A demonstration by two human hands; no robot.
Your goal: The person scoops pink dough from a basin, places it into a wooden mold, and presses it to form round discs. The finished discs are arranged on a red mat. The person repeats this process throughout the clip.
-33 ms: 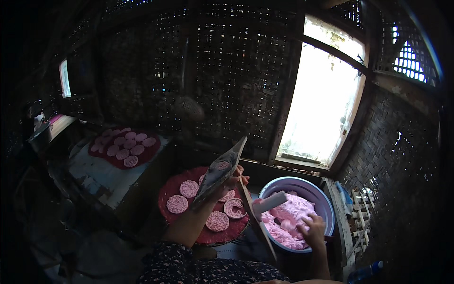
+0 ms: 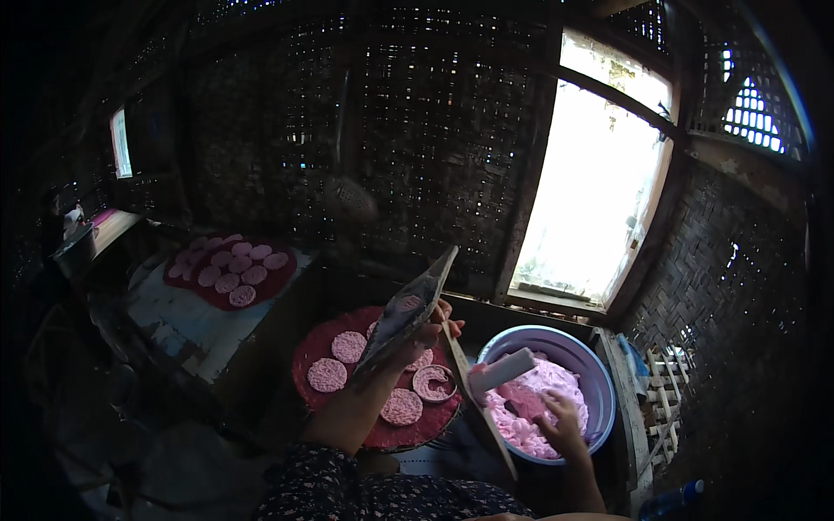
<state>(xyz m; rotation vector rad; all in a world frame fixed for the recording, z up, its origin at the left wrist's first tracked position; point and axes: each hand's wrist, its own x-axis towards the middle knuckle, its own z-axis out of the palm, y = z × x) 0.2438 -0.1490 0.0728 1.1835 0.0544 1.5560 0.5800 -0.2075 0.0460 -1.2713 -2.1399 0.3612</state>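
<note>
– why do the pink discs [image 2: 327, 375] lie apart toward the red tray [image 2: 434, 425]'s left edge?
– likely against sticking. left hand [image 2: 437, 328]: fingers curled by a tilted board [image 2: 387, 326], grip unclear.
– right hand [image 2: 563, 425]?
– loosely spread, at dough [image 2: 517, 425] inside the tub [image 2: 595, 373]'s right rim.

The person's bare left forearm [image 2: 372, 401] slants up rightward, bare left hand [image 2: 440, 324] curled; the bare right hand [image 2: 565, 422] extends forward, fingers [image 2: 556, 403] parted.

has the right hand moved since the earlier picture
Yes, slightly left: the right hand now sits farther from the right side of the basin rim and closer to the basin's middle.
</note>
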